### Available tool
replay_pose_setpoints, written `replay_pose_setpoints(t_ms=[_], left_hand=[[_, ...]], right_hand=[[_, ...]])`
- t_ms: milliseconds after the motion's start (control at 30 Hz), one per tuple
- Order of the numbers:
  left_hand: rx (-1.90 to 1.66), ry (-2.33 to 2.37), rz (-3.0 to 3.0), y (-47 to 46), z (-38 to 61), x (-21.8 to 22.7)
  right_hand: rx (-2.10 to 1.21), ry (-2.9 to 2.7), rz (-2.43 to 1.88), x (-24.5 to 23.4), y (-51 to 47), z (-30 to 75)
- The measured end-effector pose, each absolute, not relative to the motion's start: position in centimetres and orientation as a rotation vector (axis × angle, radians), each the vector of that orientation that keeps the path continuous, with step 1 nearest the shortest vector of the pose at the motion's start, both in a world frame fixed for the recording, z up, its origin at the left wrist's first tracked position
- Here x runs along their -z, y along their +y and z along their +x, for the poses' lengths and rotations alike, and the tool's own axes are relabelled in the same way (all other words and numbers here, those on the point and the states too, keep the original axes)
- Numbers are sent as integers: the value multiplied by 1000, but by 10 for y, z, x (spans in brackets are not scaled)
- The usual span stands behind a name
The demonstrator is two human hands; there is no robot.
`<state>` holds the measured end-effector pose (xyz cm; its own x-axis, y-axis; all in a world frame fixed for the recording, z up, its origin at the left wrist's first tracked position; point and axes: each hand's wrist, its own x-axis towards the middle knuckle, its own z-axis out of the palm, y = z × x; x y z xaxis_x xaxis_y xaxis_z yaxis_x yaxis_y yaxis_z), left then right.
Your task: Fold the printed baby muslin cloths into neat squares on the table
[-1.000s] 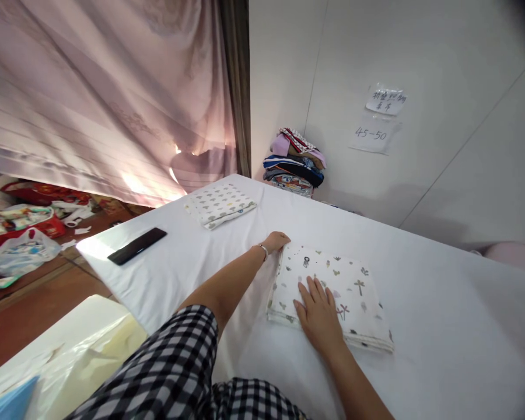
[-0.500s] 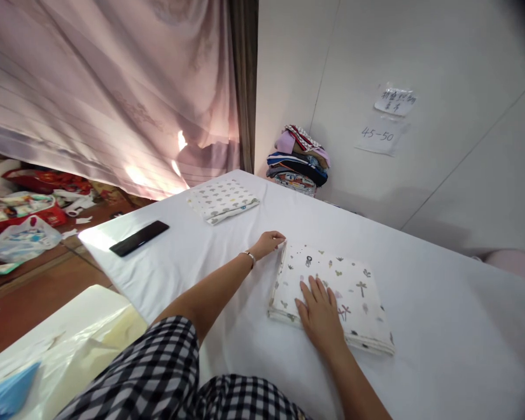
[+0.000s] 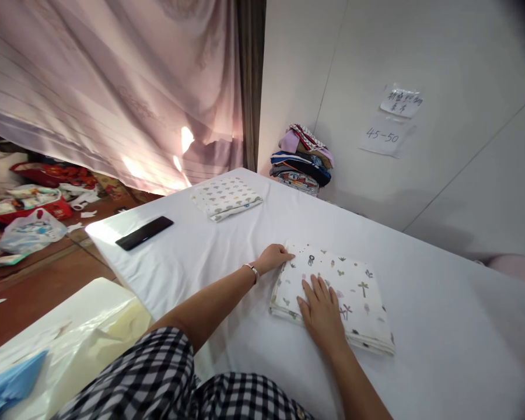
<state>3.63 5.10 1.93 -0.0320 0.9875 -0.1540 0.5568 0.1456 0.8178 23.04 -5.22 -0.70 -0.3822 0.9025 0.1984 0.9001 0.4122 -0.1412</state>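
Note:
A white folded cloth with small printed trees and figures lies flat in several layers on the white-covered table. My right hand rests palm down on its near side, fingers spread. At the cloth's far left corner, my left hand pinches the edge between thumb and fingers; a bracelet circles that wrist. Farther back lies a second folded cloth with a grey cloud-like print, apart from both hands.
A black phone lies near the table's left edge. Beyond the far edge, a stack of folded clothes stands against the wall. Bags and clutter cover the floor at left. Plastic sheeting and blue fabric are at lower left.
My left hand has moved slightly down and toward the cloth, its thumb now over the corner. My right hand stays in place on the cloth. The view has shifted a little.

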Motion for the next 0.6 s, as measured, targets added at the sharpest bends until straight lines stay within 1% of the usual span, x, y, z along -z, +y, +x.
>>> replay_pose_setpoints(t_ms=[167, 333, 600], left_hand=[[-908, 1662, 1332, 47, 34, -16], [-774, 1660, 1317, 41, 32, -9], [-644, 1812, 1506, 20, 38, -19]], right_hand=[[-14, -2435, -1579, 5, -53, 230], [-19, -2432, -1576, 5, -53, 230], [-20, -2428, -1585, 6, -53, 230]])
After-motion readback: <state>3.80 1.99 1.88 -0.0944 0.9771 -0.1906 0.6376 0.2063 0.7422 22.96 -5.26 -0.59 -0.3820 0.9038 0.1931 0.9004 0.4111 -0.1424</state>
